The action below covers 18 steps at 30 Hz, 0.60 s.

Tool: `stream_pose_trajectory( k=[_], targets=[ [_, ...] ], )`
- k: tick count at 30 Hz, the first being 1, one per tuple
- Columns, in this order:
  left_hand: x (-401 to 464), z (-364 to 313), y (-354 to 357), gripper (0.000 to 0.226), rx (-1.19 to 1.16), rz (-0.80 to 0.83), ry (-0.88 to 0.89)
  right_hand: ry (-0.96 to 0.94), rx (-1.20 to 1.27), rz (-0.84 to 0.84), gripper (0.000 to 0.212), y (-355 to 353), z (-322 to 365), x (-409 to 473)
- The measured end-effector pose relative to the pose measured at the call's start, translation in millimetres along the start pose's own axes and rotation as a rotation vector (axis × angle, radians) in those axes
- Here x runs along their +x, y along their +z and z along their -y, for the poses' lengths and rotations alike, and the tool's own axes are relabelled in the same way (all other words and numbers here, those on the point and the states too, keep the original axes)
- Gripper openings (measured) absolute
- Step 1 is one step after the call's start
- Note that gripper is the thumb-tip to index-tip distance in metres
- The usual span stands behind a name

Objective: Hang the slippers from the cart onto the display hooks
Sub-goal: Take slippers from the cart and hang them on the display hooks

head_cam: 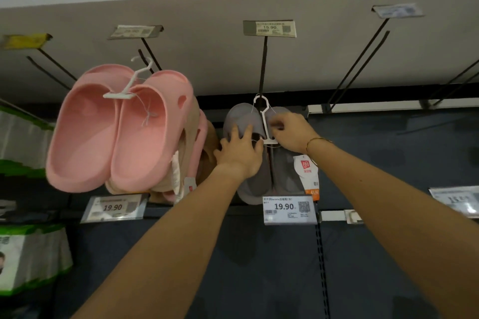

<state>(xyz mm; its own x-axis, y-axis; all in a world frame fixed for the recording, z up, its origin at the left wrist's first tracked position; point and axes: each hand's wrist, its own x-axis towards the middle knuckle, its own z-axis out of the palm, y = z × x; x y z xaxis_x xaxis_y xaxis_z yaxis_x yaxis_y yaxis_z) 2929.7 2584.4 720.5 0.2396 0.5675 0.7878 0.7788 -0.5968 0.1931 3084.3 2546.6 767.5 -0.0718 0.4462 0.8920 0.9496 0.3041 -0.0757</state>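
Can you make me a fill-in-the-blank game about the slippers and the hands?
1. The slippers hanging at the left are ____.
2. The gray slippers hang from a hanger whose colour is ____.
3. The price tag under the gray slippers reads ____.
4. The bracelet is on the ____ wrist.

Missing words: pink; white; 19.90; right

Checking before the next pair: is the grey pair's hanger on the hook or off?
On. The white hanger loops over the hook while both hands touch the grey slippers.
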Motion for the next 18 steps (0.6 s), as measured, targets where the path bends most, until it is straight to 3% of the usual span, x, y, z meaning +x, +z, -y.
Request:
stream_pose_trajectory(
  k=[6, 9, 14, 18],
  targets=[
    [-40, -6, -36, 0.054, 0.028, 0.098, 0.024, 0.111, -0.182, 0.269, 0.021, -44, 45, -34],
    [-60, -8, -59, 0.053, 0.052, 0.133, 0.006, 0.153, -0.339, 0.515, 0.022, -66, 78, -50],
    [-106, -14, -118, 0.037, 0.169, 0.447, -0.08, 0.249, -0.466, 0.821, 0.031, -88, 128, -64],
    [-151, -19, -168, 0.03, 0.078, 0.692, -0.209, 0.358, -0.353, 1.004, 0.054, -100, 168, -73]
  ],
)
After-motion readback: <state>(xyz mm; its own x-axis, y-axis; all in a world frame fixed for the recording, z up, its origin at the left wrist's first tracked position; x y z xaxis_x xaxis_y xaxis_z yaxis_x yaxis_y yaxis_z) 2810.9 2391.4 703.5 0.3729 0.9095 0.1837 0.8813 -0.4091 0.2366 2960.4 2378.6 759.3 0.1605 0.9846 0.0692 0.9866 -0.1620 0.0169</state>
